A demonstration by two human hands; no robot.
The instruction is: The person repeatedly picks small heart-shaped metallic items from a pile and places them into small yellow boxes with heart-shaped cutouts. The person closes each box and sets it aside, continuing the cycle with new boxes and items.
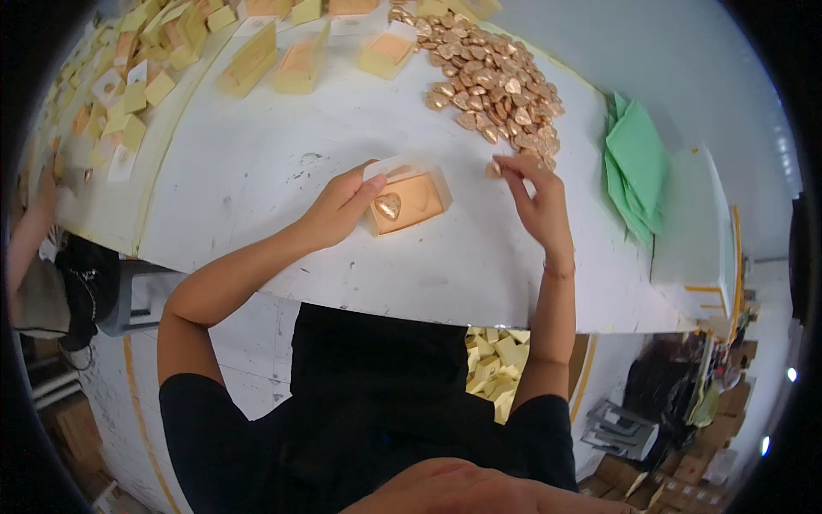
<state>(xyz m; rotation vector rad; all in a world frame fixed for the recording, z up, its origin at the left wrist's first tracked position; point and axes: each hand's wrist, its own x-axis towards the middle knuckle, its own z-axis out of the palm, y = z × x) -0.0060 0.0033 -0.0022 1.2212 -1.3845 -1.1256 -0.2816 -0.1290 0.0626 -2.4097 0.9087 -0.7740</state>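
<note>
My left hand point(350, 204) grips the left end of a small open box point(411, 221), its thumb over the rim. A foil-wrapped heart point(388, 206) sits in the left part of the box's orange insert; the heart-shaped hollow point(418, 195) on the right holds nothing. A clear-looking flap point(404, 164) stands along the box's far side. To the right, my right hand point(536, 193) pinches another foil-wrapped heart point(494, 169) between thumb and fingers, just above the white table and apart from the box. Beyond that hand spreads a pile of copper-gold foil hearts point(494, 83).
Three pale yellow boxes point(298, 64) stand at the back. Many more boxes point(125, 109) lie heaped on the adjoining table, where another person's arm point(35, 218) reaches in. Green sheets point(636, 167) and a white carton point(690, 218) stand at right. Yellow boxes point(494, 363) fill a space below the table edge.
</note>
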